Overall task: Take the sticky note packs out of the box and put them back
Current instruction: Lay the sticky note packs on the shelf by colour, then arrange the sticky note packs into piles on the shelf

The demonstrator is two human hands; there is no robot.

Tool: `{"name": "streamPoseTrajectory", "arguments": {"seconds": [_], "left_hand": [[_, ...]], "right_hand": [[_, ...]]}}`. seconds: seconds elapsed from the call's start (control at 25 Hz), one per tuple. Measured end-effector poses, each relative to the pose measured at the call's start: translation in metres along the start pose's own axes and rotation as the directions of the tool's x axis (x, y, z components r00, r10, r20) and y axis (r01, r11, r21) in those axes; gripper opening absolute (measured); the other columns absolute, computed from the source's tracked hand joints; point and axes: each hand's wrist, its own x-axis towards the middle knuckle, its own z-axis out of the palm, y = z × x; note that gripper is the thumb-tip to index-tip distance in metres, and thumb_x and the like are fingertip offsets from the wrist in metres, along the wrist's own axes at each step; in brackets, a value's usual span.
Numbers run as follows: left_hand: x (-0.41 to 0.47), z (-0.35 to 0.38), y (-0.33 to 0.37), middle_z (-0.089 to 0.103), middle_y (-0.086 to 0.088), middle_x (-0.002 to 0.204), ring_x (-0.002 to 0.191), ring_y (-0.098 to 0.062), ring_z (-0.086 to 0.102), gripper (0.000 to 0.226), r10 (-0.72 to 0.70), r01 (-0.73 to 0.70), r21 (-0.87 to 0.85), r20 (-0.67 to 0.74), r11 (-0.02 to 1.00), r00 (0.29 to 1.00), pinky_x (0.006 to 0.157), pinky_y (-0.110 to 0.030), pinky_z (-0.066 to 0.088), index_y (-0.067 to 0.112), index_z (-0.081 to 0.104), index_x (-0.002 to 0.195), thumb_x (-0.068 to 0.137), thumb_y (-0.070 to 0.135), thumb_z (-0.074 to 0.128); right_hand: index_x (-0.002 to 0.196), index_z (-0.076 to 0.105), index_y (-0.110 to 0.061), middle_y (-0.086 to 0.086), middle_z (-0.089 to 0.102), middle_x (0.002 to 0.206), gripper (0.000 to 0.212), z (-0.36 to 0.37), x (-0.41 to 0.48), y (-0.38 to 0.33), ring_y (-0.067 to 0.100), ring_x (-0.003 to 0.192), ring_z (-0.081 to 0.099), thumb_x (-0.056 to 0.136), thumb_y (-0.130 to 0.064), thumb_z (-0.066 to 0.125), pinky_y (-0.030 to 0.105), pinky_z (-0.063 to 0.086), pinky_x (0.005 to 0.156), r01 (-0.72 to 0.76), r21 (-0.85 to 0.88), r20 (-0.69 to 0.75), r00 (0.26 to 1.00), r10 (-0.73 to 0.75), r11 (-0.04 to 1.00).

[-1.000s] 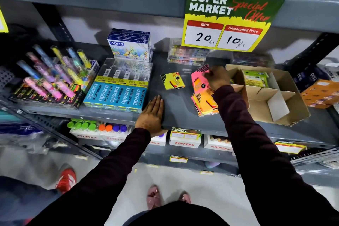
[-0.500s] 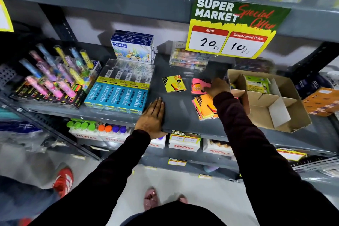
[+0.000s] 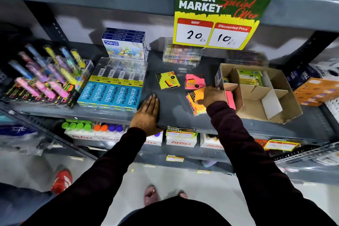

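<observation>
An open cardboard box (image 3: 286, 113) with inner dividers stands on the grey shelf's right side; a green pack (image 3: 249, 77) stands at its back. Out on the shelf lie a yellow sticky note pack (image 3: 167, 80), a pink sticky note pack (image 3: 194, 81) and a stack of orange and pink packs (image 3: 194, 100). My right hand (image 3: 211, 95) is over that stack at the box's left wall. Its fingers curl on another pink pack (image 3: 231, 100) held upright at the box edge. My left hand (image 3: 147, 113) lies flat on the shelf's front edge, holding nothing.
Blue Apsara pencil boxes (image 3: 110, 95) and a rack of pens (image 3: 45, 79) fill the shelf's left side. DOMS boxes (image 3: 126, 46) and clear cases (image 3: 181, 55) stand at the back. A price sign (image 3: 216, 20) hangs above. Orange boxes (image 3: 315, 90) lie to the right.
My right hand laid the pink pack flat on the shelf behind the stack, then drew back to the box's left edge and closed on another pink pack. My left hand stayed put.
</observation>
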Motion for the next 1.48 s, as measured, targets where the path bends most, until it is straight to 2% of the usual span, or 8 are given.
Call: {"name": "streamPoseTrajectory", "arguments": {"seconds": [0.2,0.36,0.64,0.76,0.92,1.12,1.24,1.48], "left_hand": [[0.0,0.001,0.0,0.047,-0.033,0.132,0.12,-0.045,0.048,0.113,0.002,-0.002,0.006,-0.009,1.0,1.0,0.099,-0.055,0.036,-0.013,0.043,0.127,0.045,0.053,0.083],[0.001,0.002,-0.001,0.045,-0.033,0.134,0.122,-0.045,0.046,0.112,-0.004,0.004,0.018,-0.006,1.0,1.0,0.1,-0.054,0.034,-0.013,0.041,0.128,0.047,0.054,0.082],[0.0,0.003,-0.001,0.03,-0.028,0.146,0.134,-0.039,0.03,0.113,-0.019,0.019,0.009,-0.056,1.0,0.998,0.11,-0.047,0.022,-0.008,0.026,0.138,0.059,0.055,0.076],[0.0,0.002,-0.001,0.034,-0.029,0.143,0.132,-0.041,0.034,0.113,-0.015,0.015,0.007,-0.062,1.0,0.998,0.108,-0.049,0.024,-0.009,0.03,0.136,0.055,0.053,0.079],[0.0,0.002,0.0,0.043,-0.03,0.137,0.125,-0.042,0.043,0.115,-0.005,0.007,0.033,-0.064,0.999,0.998,0.102,-0.053,0.031,-0.011,0.038,0.131,0.047,0.055,0.082],[0.0,0.002,0.0,0.044,-0.031,0.136,0.124,-0.042,0.044,0.115,-0.008,0.01,0.035,-0.051,0.999,0.999,0.102,-0.052,0.03,-0.011,0.039,0.131,0.046,0.054,0.083],[0.001,0.002,-0.001,0.038,-0.03,0.141,0.129,-0.042,0.038,0.113,-0.019,0.02,0.025,-0.047,0.999,0.999,0.106,-0.049,0.022,-0.01,0.034,0.134,0.053,0.054,0.08],[0.001,0.001,0.0,0.047,-0.03,0.134,0.122,-0.041,0.048,0.107,-0.003,0.002,0.077,0.017,0.997,1.0,0.098,-0.05,0.041,-0.012,0.042,0.128,0.053,0.056,0.076]], "right_hand": [[0.116,0.06,-0.003,0.023,0.061,0.123,0.03,-0.007,-0.005,-0.021,0.038,0.116,0.058,0.09,-0.019,0.059,0.041,0.05,0.093,0.139,0.161,-0.274,0.958,-0.091,0.977],[0.12,0.058,-0.003,0.021,0.064,0.12,0.03,0.001,-0.009,-0.045,0.036,0.114,0.059,0.093,-0.018,0.056,0.04,0.049,0.093,0.205,0.405,-0.221,0.968,-0.122,0.891],[0.115,0.058,0.0,0.021,0.062,0.12,0.03,0.033,-0.024,-0.048,0.036,0.112,0.06,0.091,0.006,0.043,0.041,0.05,0.093,0.247,0.022,-0.231,0.944,-0.235,0.969],[0.122,0.054,0.0,0.023,0.054,0.129,0.031,0.03,-0.014,-0.029,0.039,0.122,0.049,0.094,-0.007,0.046,0.044,0.045,0.099,0.111,0.047,-0.276,0.957,-0.094,0.993],[0.135,0.042,0.0,0.022,0.046,0.139,0.047,0.019,-0.002,-0.006,0.04,0.13,0.043,0.094,-0.022,0.053,0.047,0.043,0.103,-0.094,0.125,-0.035,0.994,0.099,0.988],[0.124,0.053,0.002,0.025,0.048,0.134,0.037,0.009,0.001,-0.014,0.041,0.126,0.046,0.092,-0.015,0.058,0.043,0.045,0.101,0.031,0.04,-0.19,0.981,-0.023,0.999],[0.121,0.059,0.0,0.026,0.056,0.128,0.03,-0.014,0.016,-0.033,0.038,0.122,0.052,0.094,-0.003,0.046,0.04,0.045,0.099,0.127,0.195,-0.254,0.964,-0.075,0.972],[0.116,0.063,0.003,0.023,0.064,0.124,0.031,-0.023,0.07,-0.084,0.034,0.119,0.059,0.093,0.001,0.043,0.038,0.048,0.1,0.096,0.583,-0.162,0.987,0.0,0.806]]}}
